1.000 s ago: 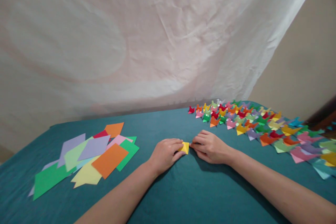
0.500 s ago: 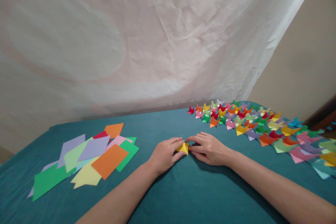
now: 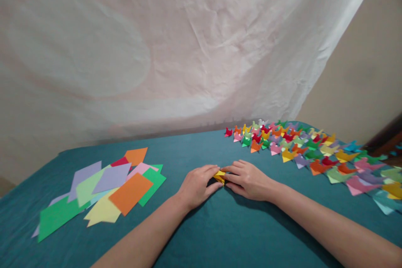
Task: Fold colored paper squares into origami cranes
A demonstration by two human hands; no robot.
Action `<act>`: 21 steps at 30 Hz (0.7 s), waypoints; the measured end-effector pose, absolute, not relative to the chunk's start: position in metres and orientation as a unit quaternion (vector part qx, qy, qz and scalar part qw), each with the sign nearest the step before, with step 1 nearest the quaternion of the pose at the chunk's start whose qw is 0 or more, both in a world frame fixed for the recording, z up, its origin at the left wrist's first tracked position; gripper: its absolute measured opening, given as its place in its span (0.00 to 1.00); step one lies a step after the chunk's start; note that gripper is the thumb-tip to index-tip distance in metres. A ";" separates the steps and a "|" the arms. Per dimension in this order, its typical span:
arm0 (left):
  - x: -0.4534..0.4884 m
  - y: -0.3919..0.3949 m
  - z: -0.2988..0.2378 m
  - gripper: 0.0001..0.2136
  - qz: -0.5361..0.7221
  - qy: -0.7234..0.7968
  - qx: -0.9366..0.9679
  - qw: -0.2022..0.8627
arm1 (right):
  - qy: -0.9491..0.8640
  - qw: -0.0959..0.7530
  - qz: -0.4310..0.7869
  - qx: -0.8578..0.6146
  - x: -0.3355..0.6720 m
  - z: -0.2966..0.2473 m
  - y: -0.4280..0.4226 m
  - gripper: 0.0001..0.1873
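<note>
A small yellow folded paper [image 3: 220,176] lies on the teal cloth between my two hands. My left hand [image 3: 197,185] pinches its left side with curled fingers. The fingers of my right hand [image 3: 246,179] press together on its right side. Most of the paper is hidden under my fingertips.
A loose pile of flat coloured paper sheets [image 3: 103,190] lies at the left. Rows of several small folded paper figures [image 3: 301,146] run along the right side of the teal table cloth [image 3: 220,234]. A wrinkled white sheet [image 3: 157,50] hangs behind, and a beige wall [image 3: 361,71] stands at the right.
The yellow paper has been folded smaller, from a flat square-ish piece to a narrow fold. Both hands have closed in on it and now nearly touch.
</note>
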State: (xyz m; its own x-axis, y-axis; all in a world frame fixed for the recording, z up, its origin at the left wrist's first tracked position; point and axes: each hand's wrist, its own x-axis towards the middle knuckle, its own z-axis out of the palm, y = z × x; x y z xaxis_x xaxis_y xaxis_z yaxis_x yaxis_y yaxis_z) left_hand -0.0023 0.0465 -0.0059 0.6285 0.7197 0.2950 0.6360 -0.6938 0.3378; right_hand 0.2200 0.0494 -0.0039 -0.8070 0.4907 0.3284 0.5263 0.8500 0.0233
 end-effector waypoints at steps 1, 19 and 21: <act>-0.002 0.046 -0.006 0.20 0.209 0.378 0.896 0.102 | -0.948 0.157 -0.057 -0.270 0.220 -0.004 0.049 0.13; 0.001 0.046 -0.008 0.16 0.236 0.396 0.879 0.124 | -0.935 0.183 -0.052 -0.301 0.214 -0.004 0.044 0.10; 0.001 0.046 -0.008 0.16 0.238 0.401 0.876 0.127 | -0.931 0.201 -0.037 -0.303 0.214 -0.004 0.043 0.09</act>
State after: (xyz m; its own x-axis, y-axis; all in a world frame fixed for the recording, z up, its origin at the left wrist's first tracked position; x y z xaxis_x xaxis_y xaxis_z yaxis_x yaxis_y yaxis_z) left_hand 0.0012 0.0462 -0.0083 0.5653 0.7623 0.3152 0.6416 -0.6465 0.4128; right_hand 0.2141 0.0430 -0.0038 -0.7356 0.5489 0.3970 0.5787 0.8138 -0.0530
